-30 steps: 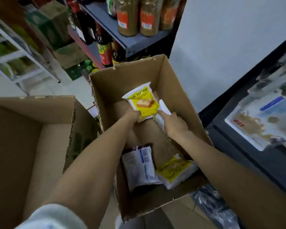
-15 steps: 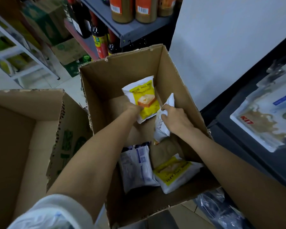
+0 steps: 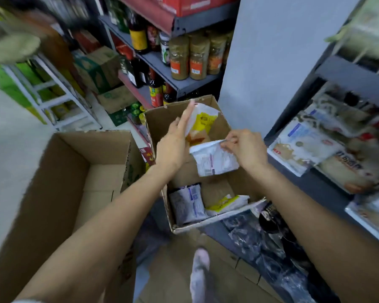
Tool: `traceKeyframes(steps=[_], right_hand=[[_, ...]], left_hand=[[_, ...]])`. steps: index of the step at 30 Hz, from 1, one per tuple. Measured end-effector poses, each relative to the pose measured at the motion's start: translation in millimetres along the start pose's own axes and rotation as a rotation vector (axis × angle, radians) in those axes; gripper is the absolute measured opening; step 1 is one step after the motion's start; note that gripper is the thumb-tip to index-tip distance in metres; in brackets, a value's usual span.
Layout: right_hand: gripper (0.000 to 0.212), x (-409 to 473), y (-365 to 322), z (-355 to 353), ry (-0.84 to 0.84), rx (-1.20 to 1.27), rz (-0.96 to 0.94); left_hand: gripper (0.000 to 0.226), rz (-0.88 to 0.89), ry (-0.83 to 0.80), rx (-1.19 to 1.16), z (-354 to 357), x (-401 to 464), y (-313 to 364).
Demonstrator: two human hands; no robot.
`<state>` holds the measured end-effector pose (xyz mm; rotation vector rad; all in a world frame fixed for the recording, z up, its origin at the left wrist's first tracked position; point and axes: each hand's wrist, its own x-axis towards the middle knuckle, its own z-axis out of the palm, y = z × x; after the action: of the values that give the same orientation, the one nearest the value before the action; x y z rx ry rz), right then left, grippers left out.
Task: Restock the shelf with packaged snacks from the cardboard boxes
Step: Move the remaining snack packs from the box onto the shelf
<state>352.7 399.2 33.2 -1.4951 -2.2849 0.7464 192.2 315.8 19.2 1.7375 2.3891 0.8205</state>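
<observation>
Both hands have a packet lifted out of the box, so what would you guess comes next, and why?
Probably a swing to the right, carrying both packets to the snack shelf. The left hand holds the yellow packet and the right hand pinches the white packet by its top edge, both raised over the open box, and similar packets already lie on that shelf.

1. Your left hand (image 3: 173, 145) and right hand (image 3: 245, 147) are above the small cardboard box (image 3: 222, 125), each holding a snack packet: the left-hand packet (image 3: 202, 123) stands behind the right-hand packet (image 3: 214, 162).
2. Two more packets (image 3: 187, 204) lie in that box at its near end.
3. A larger cardboard box (image 3: 74, 162) stands to its left.
4. The snack shelf (image 3: 348, 73) is on your right; a shelf of jars (image 3: 190, 55) stands behind the small box.
</observation>
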Motion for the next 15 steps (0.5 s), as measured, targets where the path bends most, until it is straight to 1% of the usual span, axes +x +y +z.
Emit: traceKeyframes(steps=[1, 2, 3, 5, 6, 8, 10, 12, 15], right_hand=[[0.006, -16, -6, -9, 0.046, -0.012, -0.009], [0.008, -33, -10, -18, 0.095, -0.004, -0.019], [0.011, -52, -15, -27, 0.142, 0.031, -0.024], [0.024, -93, -23, -51, 0.224, 0.138, -0.009], [0.029, -113, -26, -64, 0.265, 0.209, 0.001], [0.027, -152, -31, -93, 0.332, 0.341, 0.019], [0.023, -188, -35, -123, 0.396, 0.397, 0.026], [0.025, -222, -35, -153, 0.473, 0.438, 0.033], [0.024, -270, -29, -201, 0.617, 0.532, 0.069]], left_hand=[[0.097, 0.023, 0.002, -0.035, -11, -9, 5], [0.094, 0.048, -0.009, -0.082, -22, -19, 10], [0.086, 0.065, -0.031, -0.127, -33, -29, 16], [0.066, 0.089, -0.073, -0.213, -55, -51, 31], [0.061, 0.108, -0.084, -0.254, -65, -63, 42], [0.057, 0.134, -0.130, -0.287, -84, -84, 69], [0.052, 0.180, -0.194, -0.313, -100, -104, 103], [0.045, 0.209, -0.248, -0.434, -116, -125, 142], [0.059, 0.309, -0.312, -0.625, -133, -158, 203]])
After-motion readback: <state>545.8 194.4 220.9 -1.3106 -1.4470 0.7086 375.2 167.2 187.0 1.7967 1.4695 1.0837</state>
